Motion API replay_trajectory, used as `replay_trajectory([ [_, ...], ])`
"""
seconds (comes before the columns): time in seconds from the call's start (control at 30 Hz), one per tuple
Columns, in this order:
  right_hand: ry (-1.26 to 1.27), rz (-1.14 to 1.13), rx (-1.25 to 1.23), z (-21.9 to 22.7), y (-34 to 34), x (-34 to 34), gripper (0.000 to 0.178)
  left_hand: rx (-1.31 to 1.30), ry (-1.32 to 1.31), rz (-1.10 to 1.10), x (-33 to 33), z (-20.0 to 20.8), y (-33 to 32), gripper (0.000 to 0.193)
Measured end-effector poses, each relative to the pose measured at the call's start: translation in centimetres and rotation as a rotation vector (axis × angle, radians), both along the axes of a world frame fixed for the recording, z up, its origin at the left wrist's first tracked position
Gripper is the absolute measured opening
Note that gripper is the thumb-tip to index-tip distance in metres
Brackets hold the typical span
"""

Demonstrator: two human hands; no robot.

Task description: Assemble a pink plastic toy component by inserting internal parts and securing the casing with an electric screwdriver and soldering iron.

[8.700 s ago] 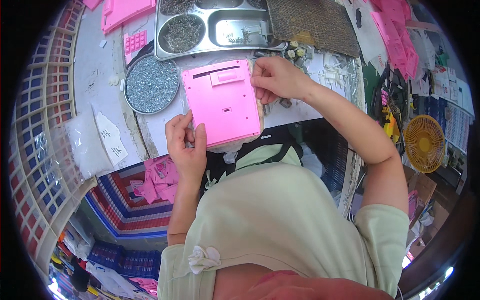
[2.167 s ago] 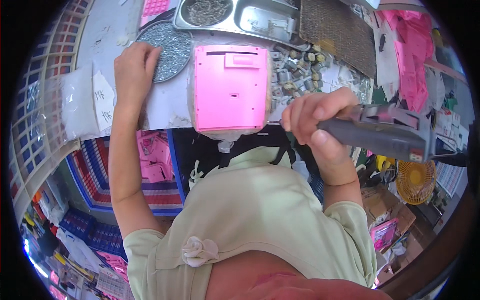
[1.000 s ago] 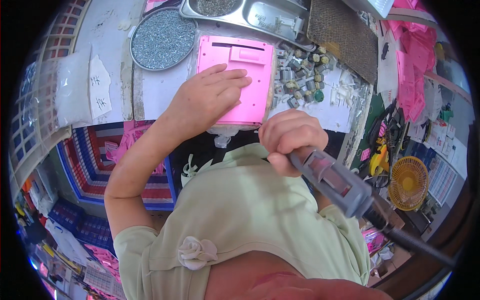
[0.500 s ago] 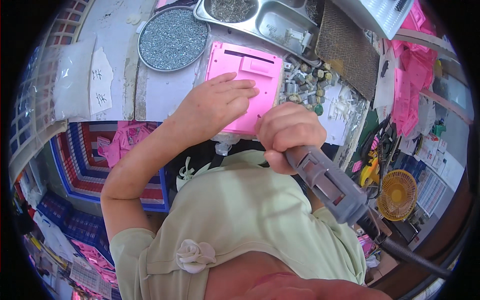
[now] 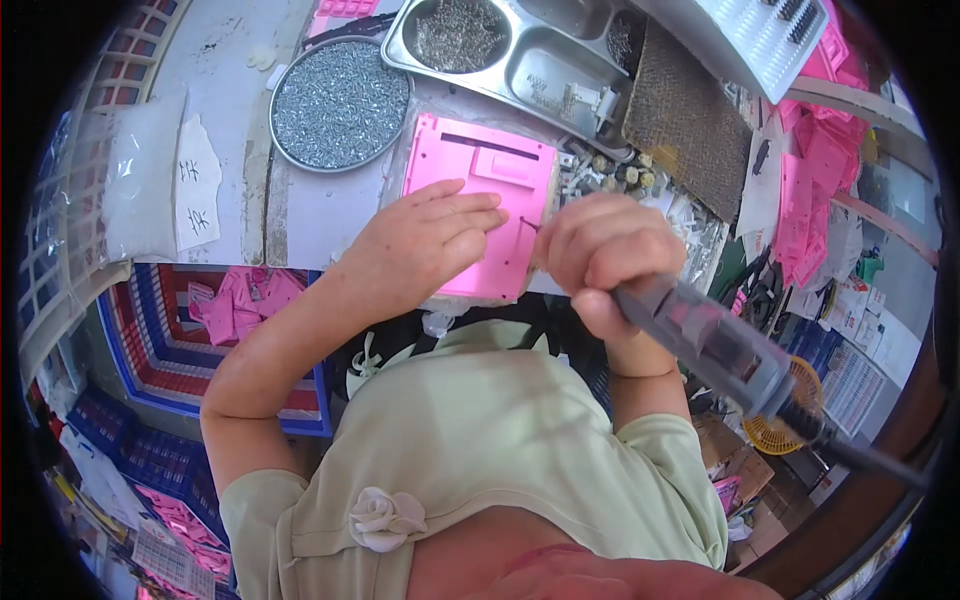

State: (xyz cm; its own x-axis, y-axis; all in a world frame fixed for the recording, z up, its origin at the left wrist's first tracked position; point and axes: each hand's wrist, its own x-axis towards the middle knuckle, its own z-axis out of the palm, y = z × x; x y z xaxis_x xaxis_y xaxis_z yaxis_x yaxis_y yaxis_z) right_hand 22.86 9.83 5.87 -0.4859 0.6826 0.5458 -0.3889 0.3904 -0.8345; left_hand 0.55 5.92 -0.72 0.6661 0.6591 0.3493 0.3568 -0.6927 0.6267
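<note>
A pink plastic panel [image 5: 475, 215] with a long slot and a raised rectangle lies on the bench in front of me. My left hand [image 5: 420, 240] rests across its left half, fingers stretched out and lying on the surface. Wrapped round a grey electric screwdriver [image 5: 715, 345] is my right hand [image 5: 615, 250], just off the panel's right edge. The thin dark bit pokes out past my right fingers over the panel's right side; whether it touches the panel I cannot tell. The screwdriver's cable runs off to the lower right.
Beyond the panel stand a round tray of screws [image 5: 340, 105] and a steel compartment tray [image 5: 455, 75] of small parts. Loose small metal and white parts lie to the right, beside a brown textured mat [image 5: 685, 120]. A blue-rimmed crate [image 5: 325, 385] holding pink pieces sits at lower left.
My right hand and the screwdriver have moved right, so the bit now shows over the panel. The left hand stays on the panel. The bench appears slightly lower in view.
</note>
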Motion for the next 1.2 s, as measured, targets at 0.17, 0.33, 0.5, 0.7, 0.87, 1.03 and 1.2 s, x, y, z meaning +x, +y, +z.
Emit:
replay_trajectory([
  [0.17, -0.016, -0.007, 0.023, -1.5, 0.0, -1.3, 0.016, -0.043, -0.011, -0.017, -0.2, -0.1, 0.1, 0.013],
  [0.33, -0.038, 0.093, -0.094, -1.2, 1.3, -0.4, 0.022, -0.041, 0.005, -0.046, -0.3, 0.1, 0.2, 0.014],
  [0.5, 0.149, -0.055, -0.222, 0.6, 4.6, 0.6, 0.026, -0.024, 0.013, -0.013, -0.1, -0.2, 0.0, 0.017],
  [0.7, -0.056, -0.041, -0.092, -2.2, 5.9, 0.7, 0.018, -0.031, -0.007, -0.017, -0.2, 0.0, 0.2, 0.017],
  [0.87, -0.016, 0.085, -0.101, -3.1, 6.9, 0.9, 0.017, -0.016, -0.034, -0.008, -0.1, -0.3, 0.2, 0.020],
  [1.03, 0.110, 0.078, -0.051, 2.1, 6.0, -0.4, 0.032, -0.056, -0.203, 0.113, 0.0, -0.1, -0.2, 0.018],
  [1.2, 0.124, 0.013, -0.098, 2.3, 5.4, -1.0, 0.031, -0.021, -0.287, 0.234, -0.3, -0.3, -0.5, 0.023],
])
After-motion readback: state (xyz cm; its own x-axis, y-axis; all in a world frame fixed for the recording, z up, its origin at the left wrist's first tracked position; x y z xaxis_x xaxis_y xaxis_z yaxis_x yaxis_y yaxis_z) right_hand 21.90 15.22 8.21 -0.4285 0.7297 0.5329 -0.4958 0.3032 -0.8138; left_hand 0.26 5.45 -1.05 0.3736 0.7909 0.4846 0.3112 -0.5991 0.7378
